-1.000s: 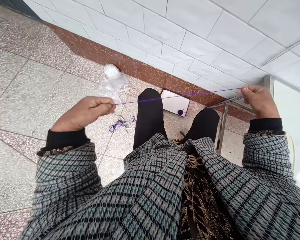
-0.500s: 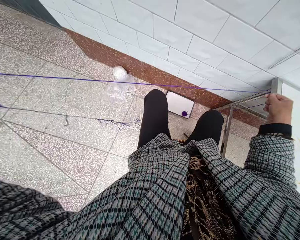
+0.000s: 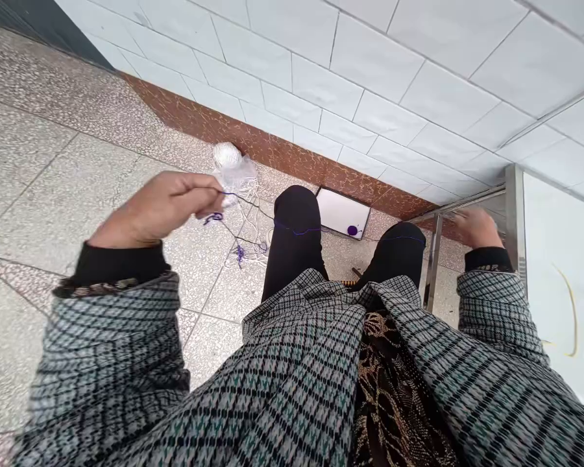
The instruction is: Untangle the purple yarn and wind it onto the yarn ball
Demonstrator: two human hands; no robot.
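My left hand (image 3: 170, 206) pinches a purple yarn (image 3: 296, 232) between thumb and fingers, over the floor on the left. From there the strand sags across both black-trousered knees towards my right hand (image 3: 481, 228). That hand is closed and slightly blurred beside the metal frame, and the strand fades from sight close to it. A short purple loop hangs under my left fingers. Below lies a purple tangle (image 3: 240, 255) among loose white strands. Beyond my knees, a small purple ball (image 3: 353, 230) rests on a white, dark-edged board (image 3: 335, 207).
A white yarn ball (image 3: 226, 155) sits by the wall in a clear plastic bag (image 3: 241, 170). To the right stands a metal frame (image 3: 434, 259) beside a white surface (image 3: 549, 259) with a yellow strand. The tiled wall (image 3: 345, 91) runs across the far side.
My left hand has come into view from the left, holding the yarn. The strand was taut and high; now it hangs slack over my knees. My right hand has moved left and lower.
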